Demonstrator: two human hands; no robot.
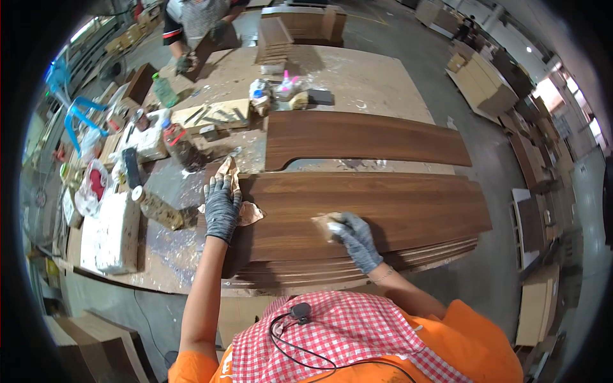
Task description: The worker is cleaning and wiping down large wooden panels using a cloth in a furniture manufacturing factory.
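Observation:
A dark brown wood-grain board (pixel 287 217) lies on top of a stack of similar boards in front of me. My left hand (pixel 222 207), in a grey glove with bare fingertips, lies flat with fingers stretched out at the board's left end. Under and beside it is a crumpled peach cloth (pixel 250 214). My right hand (pixel 361 241), also gloved, is closed around a tan rag (pixel 324 226) with a whitish part, pressed to the board right of its middle. The rag is somewhat blurred. Behind the stack lies another brown board (pixel 370 137) with a curved cutout.
Left on the stained worktable (pixel 169 249) are a white foam block (pixel 112 233), a tipped jar (pixel 158 209), a dark-filled bottle (pixel 182 145) and a green bottle (pixel 164 90). Across the table, another person (pixel 201 29) in gloves handles a brown panel. Stacked panels (pixel 488 89) stand at right.

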